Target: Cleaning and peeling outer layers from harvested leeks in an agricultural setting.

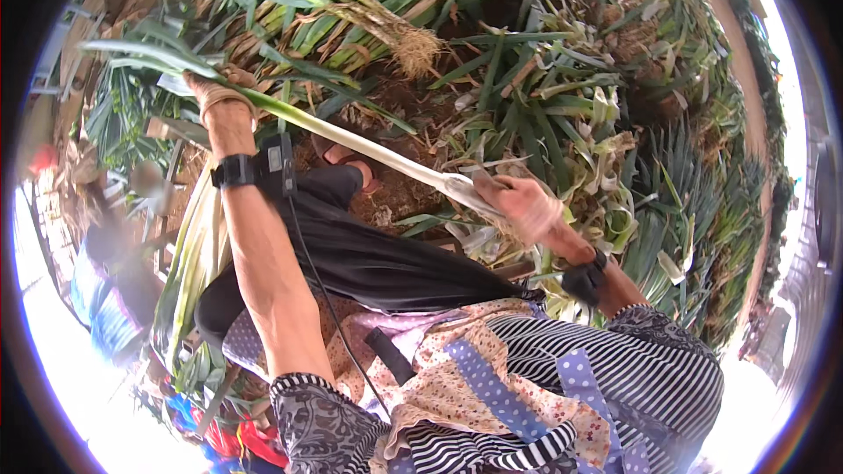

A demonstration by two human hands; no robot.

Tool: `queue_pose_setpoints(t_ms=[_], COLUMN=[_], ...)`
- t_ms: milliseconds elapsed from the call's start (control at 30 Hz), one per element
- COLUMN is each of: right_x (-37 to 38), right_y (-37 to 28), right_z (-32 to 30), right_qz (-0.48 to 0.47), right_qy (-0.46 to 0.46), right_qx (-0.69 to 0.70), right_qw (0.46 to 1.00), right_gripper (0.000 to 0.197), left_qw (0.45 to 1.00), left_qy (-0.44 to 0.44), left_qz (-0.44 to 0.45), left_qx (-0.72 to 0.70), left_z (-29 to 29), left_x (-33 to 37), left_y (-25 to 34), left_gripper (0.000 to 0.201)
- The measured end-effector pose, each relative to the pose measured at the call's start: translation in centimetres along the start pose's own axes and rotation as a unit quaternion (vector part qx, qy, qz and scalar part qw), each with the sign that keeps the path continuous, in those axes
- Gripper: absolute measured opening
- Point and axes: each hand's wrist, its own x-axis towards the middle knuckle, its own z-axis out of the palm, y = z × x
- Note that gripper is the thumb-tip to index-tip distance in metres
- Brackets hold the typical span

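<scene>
A long, slender green-and-white leek slants from far left to near right between both hands: the left hand grips its leafy end; the nearer, blurred right hand pinches its pale end.

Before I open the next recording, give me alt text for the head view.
A long leek stretches between the person's left hand, at its green leaves, and blurred right hand, at its white end. More leeks lie on brown soil beyond.
</scene>
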Motion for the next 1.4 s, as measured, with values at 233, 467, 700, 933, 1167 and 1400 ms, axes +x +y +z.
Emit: queue_pose_setpoints(t_ms=[233,467,700,933,1167,1400], right_x=[-7.9,-14.7,-1.1,8.8,12.6,8.0], right_y=[-1.6,2.9,3.7,-8.3,-11.9,12.2], right_z=[1.1,-7.8,-9.9,0.8,4.4,-0.7], right_qz=[-0.071,-0.119,-0.035,-0.371,-0.249,-0.079], right_qy=[0.123,0.149,0.391,0.29,0.176,0.203], right_qx=[-0.211,-0.535,-0.557,-0.483,-0.347,-0.439], right_qw=[0.967,0.823,0.732,0.738,0.887,0.872], right_gripper=[0.043,0.039,0.054,0.064,0.036,0.023], left_qw=[0.987,0.995,0.991,0.999,0.988,0.936], left_qy=[0.051,0.041,0.078,-0.031,-0.147,-0.339], left_qz=[-0.09,0.087,0.104,0.036,0.034,0.081], left_qx=[-0.122,0.007,0.014,0.018,-0.023,-0.047], left_z=[-5.2,-4.6,3.5,6.0,4.9,4.3], left_x=[2.1,2.8,-3.1,-9.4,-8.4,-7.7], left_y=[-3.8,0.9,-3.4,-8.6,-9.4,-5.8], left_gripper=[0.046,0.062,0.052,0.049,0.046,0.061])
